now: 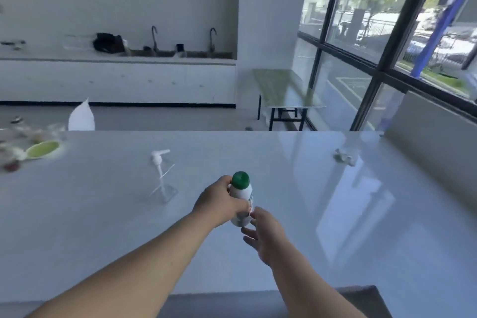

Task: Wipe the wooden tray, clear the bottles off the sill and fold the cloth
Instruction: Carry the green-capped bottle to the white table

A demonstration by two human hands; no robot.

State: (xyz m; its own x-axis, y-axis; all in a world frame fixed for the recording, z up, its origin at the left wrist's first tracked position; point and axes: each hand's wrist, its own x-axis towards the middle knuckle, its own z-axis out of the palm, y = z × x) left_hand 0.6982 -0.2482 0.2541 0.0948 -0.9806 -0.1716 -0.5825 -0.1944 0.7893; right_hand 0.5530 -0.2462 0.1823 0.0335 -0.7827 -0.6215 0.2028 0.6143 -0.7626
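Left hand [219,201] wraps the white, green-capped plastic bottle [244,191], frame centre; right hand [267,237] spread just below; glossy white table [335,214] open rightward.

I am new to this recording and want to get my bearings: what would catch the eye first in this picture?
First, the white, green-capped bottle at the centre, gripped by the left hand over the pale table, with the right hand open just beneath it. Next, the clear pump dispenser standing to its left on the table, and the big window on the right.
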